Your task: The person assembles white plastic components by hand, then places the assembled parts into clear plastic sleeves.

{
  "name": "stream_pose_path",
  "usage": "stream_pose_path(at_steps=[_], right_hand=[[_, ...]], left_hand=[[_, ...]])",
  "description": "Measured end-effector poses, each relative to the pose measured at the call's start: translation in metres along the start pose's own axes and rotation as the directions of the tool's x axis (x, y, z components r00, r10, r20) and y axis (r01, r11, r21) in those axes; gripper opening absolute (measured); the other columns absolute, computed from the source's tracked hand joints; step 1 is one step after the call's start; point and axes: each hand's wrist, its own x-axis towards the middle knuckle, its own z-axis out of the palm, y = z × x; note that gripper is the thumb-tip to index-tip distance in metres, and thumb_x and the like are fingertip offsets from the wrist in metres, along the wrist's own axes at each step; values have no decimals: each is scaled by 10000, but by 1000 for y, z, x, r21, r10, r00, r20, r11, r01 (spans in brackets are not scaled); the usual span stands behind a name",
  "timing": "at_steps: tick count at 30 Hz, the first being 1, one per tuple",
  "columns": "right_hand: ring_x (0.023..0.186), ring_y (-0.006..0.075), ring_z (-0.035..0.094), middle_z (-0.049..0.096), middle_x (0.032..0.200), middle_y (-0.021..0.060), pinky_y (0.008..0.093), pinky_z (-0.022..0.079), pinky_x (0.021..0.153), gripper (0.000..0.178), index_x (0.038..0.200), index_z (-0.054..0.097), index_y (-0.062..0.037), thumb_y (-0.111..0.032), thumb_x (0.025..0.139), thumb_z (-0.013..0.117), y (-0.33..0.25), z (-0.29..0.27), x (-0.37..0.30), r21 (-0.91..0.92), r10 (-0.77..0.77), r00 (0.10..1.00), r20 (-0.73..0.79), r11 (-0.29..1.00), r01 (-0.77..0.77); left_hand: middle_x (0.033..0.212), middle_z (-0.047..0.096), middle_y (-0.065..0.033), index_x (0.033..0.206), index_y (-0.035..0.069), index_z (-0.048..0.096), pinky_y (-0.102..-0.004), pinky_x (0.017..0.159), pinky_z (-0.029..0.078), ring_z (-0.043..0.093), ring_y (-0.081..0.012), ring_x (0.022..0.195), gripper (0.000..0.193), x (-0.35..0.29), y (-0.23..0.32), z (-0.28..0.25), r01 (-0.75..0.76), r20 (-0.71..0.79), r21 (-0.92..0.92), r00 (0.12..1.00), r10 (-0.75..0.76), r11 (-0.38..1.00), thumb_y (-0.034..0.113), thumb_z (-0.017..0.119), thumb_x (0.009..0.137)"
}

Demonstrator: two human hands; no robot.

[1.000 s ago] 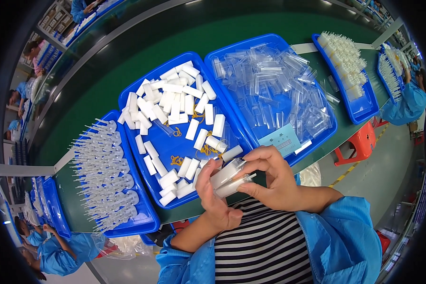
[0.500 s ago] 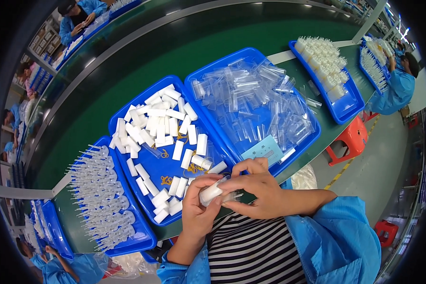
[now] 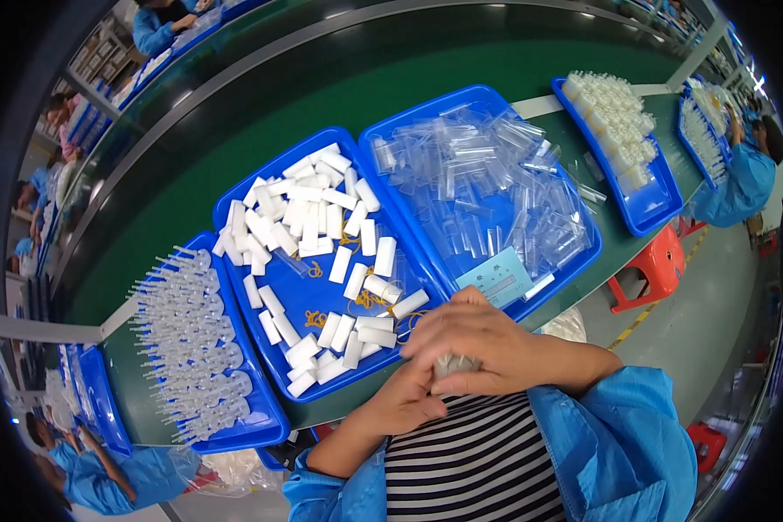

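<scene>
In front of my striped shirt my two hands are pressed together around a small whitish, partly see-through plastic piece (image 3: 454,364). My right hand (image 3: 483,344) curls over the piece from above, its fingers reaching across my left hand (image 3: 402,402). The left fingers are bent and mostly covered, gripping from the other side. Most of the piece is hidden. Just beyond the hands a blue tray (image 3: 357,376) bears white blocks (image 3: 309,213) and yellow rubber bands (image 3: 370,300). Beside it, a second blue tray (image 3: 593,252) has clear plastic sleeves (image 3: 470,157) and a light-blue printed card (image 3: 494,278).
At the left, a blue tray (image 3: 274,432) carries rows of translucent parts with thin stems (image 3: 187,348). Another blue tray (image 3: 644,213) at the right bears whitish parts (image 3: 613,122). All stand on a green conveyor (image 3: 322,96). A red stool (image 3: 648,270) and co-workers (image 3: 739,178) are around.
The right hand has closed over the piece, which showed more plainly between the fingertips before. Both hands have shifted slightly right. The trays sit a little farther right in the picture.
</scene>
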Motion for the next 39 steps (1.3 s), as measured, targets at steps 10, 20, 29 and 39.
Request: stream_pose_path(at_steps=[10, 20, 29, 39], right_hand=[[1095, 244, 474, 522, 1176, 98, 361, 313, 888, 354, 1101, 540, -89, -258, 804, 630, -7, -1, 34, 46, 18, 935, 355, 998, -37], [854, 185, 507, 545, 803, 8, 344, 313, 784, 92, 800, 631, -123, -139, 713, 661, 57, 27, 101, -529, 10, 860, 511, 792, 305], [921, 181, 441, 495, 844, 47, 353, 296, 779, 78, 799, 607, -96, -95, 727, 578, 65, 47, 116, -530, 27, 698, 716, 672, 517], [850, 196, 490, 514, 839, 44, 350, 325, 722, 112, 826, 527, -76, -101, 718, 542, 17, 35, 109, -484, -280, 837, 470, 711, 510]], left_hand=[[1011, 599, -118, 1086, 3, 533, -294, 802, 460, 562, -171, 952, 495, -15, 18, -1, 114, -244, 217, 968, -60, 969, 74, 773, 659], [812, 575, -90, 972, 10, 478, -256, 711, 471, 573, -140, 770, 420, -60, 32, -19, -192, -514, -66, 848, 132, 979, -59, 731, 644], [768, 570, -82, 937, 19, 470, -250, 640, 478, 573, -145, 695, 423, -68, 34, -29, -329, -697, 21, 673, 250, 944, -70, 731, 616], [864, 583, -113, 895, 28, 505, -218, 557, 473, 587, -147, 682, 276, -45, 41, -28, -251, -796, 167, 536, 281, 953, -91, 633, 682]])
